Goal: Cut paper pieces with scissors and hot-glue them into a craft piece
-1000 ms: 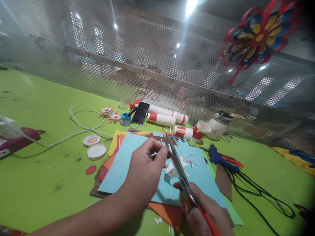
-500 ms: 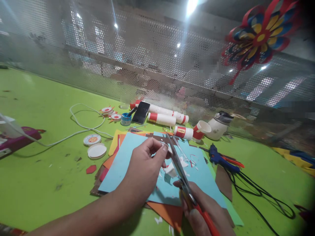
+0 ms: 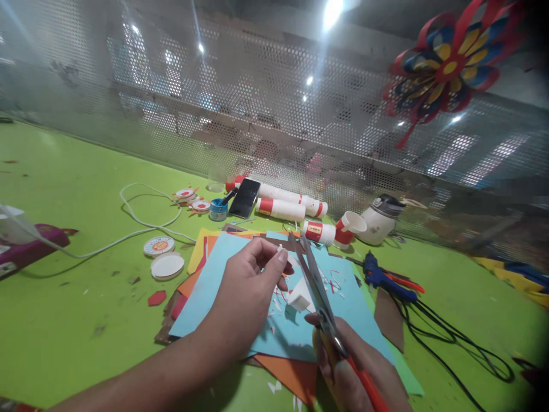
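Observation:
My left hand (image 3: 246,292) is closed in a pinch, thumb against fingers, with a tiny white paper piece (image 3: 280,249) showing at the fingertips. To its right, my right hand (image 3: 354,363) grips a pair of scissors (image 3: 319,292) with red-orange handles. The blades point away from me and stand slightly apart, beside the left fingertips without touching them. Below the blades lies a folded white paper piece (image 3: 298,298), among small white and red clippings, on a light blue sheet (image 3: 206,286). Fingers partly hide the scissor handles.
Orange paper (image 3: 295,377) and other sheets lie under the blue one. Behind are a phone (image 3: 245,198), a blue paint jar (image 3: 218,210) and red-and-white paper cups (image 3: 319,232). A blue glue gun (image 3: 381,277) with black cord lies right; white lids (image 3: 167,266) lie left.
My left hand has drawn slightly left, away from the blades. The scissor blades have spread a little wider, and less white paper shows at the left fingertips.

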Action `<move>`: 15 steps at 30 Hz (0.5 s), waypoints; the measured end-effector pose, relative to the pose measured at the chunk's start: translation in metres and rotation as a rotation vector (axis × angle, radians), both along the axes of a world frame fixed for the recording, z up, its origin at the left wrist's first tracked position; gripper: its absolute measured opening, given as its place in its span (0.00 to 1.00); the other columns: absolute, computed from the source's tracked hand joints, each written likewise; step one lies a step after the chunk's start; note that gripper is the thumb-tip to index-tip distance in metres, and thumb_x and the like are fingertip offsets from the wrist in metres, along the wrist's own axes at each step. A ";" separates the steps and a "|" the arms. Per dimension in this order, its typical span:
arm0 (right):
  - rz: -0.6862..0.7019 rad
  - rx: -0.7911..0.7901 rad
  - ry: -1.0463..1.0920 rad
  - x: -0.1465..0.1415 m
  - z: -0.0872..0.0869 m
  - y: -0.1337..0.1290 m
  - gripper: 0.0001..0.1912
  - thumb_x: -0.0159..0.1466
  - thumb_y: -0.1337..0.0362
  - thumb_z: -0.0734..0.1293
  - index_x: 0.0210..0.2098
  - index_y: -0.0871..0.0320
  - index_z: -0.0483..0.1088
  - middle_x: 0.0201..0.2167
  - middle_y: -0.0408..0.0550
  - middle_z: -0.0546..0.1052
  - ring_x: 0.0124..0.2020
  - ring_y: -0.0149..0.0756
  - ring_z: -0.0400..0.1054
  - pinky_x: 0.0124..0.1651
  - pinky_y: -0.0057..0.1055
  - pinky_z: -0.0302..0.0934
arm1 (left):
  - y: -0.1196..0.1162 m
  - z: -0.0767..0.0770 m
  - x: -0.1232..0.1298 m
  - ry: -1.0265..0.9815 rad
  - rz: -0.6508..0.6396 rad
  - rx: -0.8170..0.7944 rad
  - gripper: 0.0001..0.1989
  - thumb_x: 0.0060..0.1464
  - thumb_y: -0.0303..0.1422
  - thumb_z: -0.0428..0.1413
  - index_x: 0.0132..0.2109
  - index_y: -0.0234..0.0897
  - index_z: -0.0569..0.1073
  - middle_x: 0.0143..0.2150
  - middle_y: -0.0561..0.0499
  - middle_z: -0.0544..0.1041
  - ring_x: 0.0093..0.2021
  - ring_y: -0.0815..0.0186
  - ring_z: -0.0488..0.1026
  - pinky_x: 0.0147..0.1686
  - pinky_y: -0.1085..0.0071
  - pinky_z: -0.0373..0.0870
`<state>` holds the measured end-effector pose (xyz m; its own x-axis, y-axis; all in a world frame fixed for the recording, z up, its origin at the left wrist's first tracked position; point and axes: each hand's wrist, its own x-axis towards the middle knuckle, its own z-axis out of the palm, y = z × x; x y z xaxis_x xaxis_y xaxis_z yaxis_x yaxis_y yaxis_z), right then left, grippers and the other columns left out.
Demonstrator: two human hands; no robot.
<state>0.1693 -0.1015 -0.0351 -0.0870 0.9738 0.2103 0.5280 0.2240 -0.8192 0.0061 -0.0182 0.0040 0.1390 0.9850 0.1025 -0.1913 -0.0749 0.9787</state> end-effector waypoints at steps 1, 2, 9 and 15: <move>0.005 -0.001 0.013 0.000 0.001 0.000 0.28 0.63 0.40 0.55 0.45 0.56 0.68 0.23 0.42 0.67 0.23 0.33 0.60 0.25 0.27 0.55 | 0.000 0.000 0.000 0.004 -0.010 -0.001 0.10 0.56 0.35 0.54 0.29 0.35 0.66 0.27 0.55 0.71 0.25 0.71 0.67 0.31 0.72 0.65; 0.009 -0.008 0.031 0.001 0.001 0.001 0.27 0.63 0.40 0.56 0.45 0.56 0.68 0.23 0.42 0.67 0.23 0.32 0.60 0.25 0.27 0.56 | 0.001 -0.001 0.000 0.006 -0.020 0.000 0.09 0.56 0.35 0.54 0.30 0.35 0.66 0.27 0.55 0.71 0.26 0.71 0.67 0.31 0.72 0.65; 0.047 -0.147 0.174 0.009 -0.001 0.003 0.31 0.63 0.39 0.55 0.42 0.60 0.70 0.23 0.46 0.67 0.23 0.32 0.60 0.24 0.27 0.58 | 0.002 0.000 0.000 0.034 -0.057 0.027 0.09 0.56 0.34 0.53 0.29 0.35 0.67 0.27 0.55 0.71 0.25 0.71 0.66 0.29 0.73 0.64; 0.076 -0.107 0.172 0.012 -0.013 0.005 0.38 0.60 0.34 0.52 0.46 0.59 0.71 0.22 0.46 0.68 0.22 0.34 0.61 0.23 0.28 0.58 | 0.004 -0.001 0.000 0.094 -0.042 0.055 0.09 0.56 0.34 0.53 0.29 0.36 0.68 0.27 0.55 0.70 0.27 0.70 0.67 0.30 0.72 0.64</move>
<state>0.1809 -0.0963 -0.0478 -0.1327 0.9834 0.1238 0.3629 0.1644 -0.9172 0.0059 -0.0143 0.0031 0.1918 0.9712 0.1413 -0.1034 -0.1231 0.9870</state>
